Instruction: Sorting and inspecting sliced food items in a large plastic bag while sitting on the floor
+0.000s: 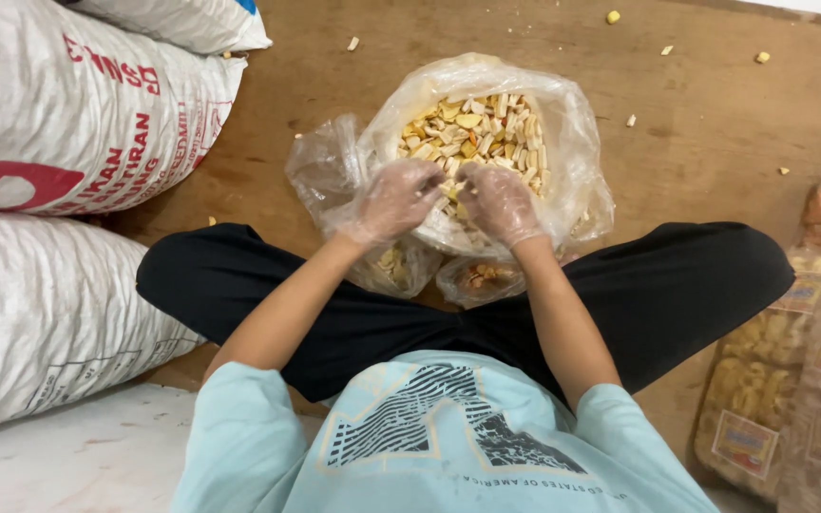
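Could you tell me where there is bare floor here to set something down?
Bare wood lies beyond the big open bag of snack pieces, with only scattered crumbs. Crowded: white sacks on the left, packed snack bags on the right, small bags under both hands.

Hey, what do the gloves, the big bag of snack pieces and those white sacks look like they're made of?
Gloves on the left hand and right hand: thin clear plastic film, probably; crinkled, with skin showing through. Big bag: transparent plastic film, glossy, wrinkled, with the pale snack pieces visible inside. White sacks: seemingly woven plastic, matte, with a fine weave texture and red print.
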